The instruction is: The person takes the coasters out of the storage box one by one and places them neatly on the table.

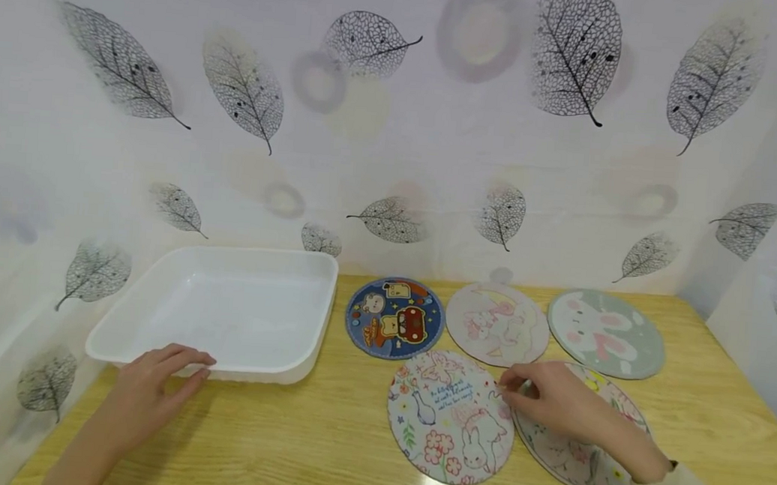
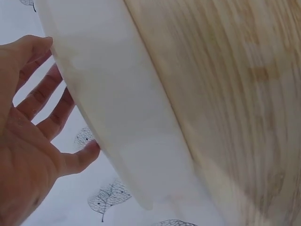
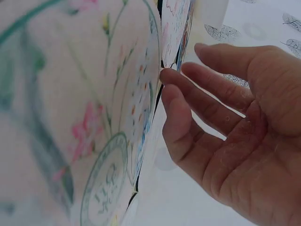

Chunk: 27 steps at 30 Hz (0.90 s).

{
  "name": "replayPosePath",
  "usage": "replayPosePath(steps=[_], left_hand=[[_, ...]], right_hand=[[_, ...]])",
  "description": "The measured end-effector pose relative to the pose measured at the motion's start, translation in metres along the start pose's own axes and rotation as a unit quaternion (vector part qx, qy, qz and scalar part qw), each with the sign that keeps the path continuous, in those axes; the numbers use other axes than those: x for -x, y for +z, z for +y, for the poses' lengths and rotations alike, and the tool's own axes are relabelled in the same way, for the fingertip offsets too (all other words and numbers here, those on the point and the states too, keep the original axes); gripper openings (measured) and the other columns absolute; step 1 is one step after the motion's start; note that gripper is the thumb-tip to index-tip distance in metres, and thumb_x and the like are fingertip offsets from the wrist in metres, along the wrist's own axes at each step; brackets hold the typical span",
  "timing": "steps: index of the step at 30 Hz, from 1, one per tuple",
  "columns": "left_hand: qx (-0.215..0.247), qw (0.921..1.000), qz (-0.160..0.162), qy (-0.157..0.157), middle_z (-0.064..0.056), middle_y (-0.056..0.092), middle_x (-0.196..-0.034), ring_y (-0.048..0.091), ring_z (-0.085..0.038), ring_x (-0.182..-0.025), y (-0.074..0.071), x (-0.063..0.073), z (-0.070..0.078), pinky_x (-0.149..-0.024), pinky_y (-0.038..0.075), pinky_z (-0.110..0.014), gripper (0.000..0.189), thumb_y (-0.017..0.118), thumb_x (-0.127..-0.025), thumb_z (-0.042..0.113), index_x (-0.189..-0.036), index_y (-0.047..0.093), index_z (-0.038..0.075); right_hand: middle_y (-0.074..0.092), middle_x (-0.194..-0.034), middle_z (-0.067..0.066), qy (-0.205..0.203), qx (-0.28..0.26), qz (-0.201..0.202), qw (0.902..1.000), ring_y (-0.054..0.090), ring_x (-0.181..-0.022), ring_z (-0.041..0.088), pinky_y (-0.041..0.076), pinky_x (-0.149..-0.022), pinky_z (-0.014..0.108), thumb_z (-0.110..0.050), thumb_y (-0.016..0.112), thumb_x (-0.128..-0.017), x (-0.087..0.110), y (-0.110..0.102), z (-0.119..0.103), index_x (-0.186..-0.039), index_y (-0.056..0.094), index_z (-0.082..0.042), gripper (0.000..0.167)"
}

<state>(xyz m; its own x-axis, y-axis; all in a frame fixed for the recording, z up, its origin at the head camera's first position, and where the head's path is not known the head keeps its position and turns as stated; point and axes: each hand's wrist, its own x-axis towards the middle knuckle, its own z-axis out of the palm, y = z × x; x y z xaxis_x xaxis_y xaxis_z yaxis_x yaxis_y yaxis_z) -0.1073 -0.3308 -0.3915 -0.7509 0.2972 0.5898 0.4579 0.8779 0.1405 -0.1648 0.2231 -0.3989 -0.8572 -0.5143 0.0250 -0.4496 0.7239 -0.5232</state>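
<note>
In the head view my left hand (image 1: pixel 150 399) rests its fingertips on the near rim of a white plastic tray (image 1: pixel 271 373). The left wrist view shows the same hand (image 2: pixel 35 117) with spread, slightly bent fingers along the tray's edge (image 2: pixel 108 99). My right hand (image 1: pixel 556 401) hovers low where two round mats meet, its fingertips at the right edge of a rabbit-and-flower mat (image 1: pixel 442 445). Beneath that hand lies another floral round mat (image 1: pixel 569 458), partly covered. Seen from the right wrist, the hand's (image 3: pixel 225 113) loosely bent fingers hold nothing, their tips close to the mat edges.
Behind these two mats lie a dark blue cartoon mat (image 1: pixel 359 316), a pink mat (image 1: pixel 498 325) and a green mat with a white rabbit (image 1: pixel 605 336). All rest on a wooden table (image 1: pixel 320 448). A leaf-print cloth (image 1: pixel 409 146) hangs along the back and sides.
</note>
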Motion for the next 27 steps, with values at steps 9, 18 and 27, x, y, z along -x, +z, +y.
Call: replayPosePath(steps=[9,18,27], left_hand=[[-0.021,0.9990,-0.039,0.003,-0.004,0.074,-0.119,0.072,-0.031,-0.098,-0.002,0.002,0.024,-0.077,0.052,-0.069,0.054,0.088,-0.072,0.009,-0.122,0.073,0.020],[-0.050,0.9962,-0.071,0.004,-0.006,0.068,-0.134,0.068,-0.033,-0.114,-0.002,-0.006,0.050,-0.082,0.048,-0.074,0.064,0.087,-0.078,0.025,-0.137,0.063,0.025],[-0.103,0.9920,-0.065,0.033,-0.009,0.067,-0.137,0.068,-0.039,-0.116,0.006,-0.004,0.058,-0.078,0.050,-0.075,0.066,0.080,-0.080,0.055,-0.138,0.064,0.026]], right_hand=[[0.075,-0.114,0.001,0.015,0.109,0.073,0.9913,0.071,-0.095,0.016,0.060,-0.075,0.037,-0.022,0.076,-0.092,0.031,-0.012,0.004,-0.117,0.073,-0.015,0.026],[0.069,-0.130,0.014,0.022,0.233,0.149,0.9607,0.066,-0.114,0.044,0.054,-0.080,0.064,-0.044,0.083,-0.083,0.058,-0.016,0.019,-0.129,0.070,-0.014,0.056],[0.053,-0.153,0.014,0.045,0.301,0.184,0.9345,0.047,-0.131,0.056,0.039,-0.090,0.080,-0.070,0.075,-0.077,0.077,-0.018,0.040,-0.144,0.057,-0.022,0.084]])
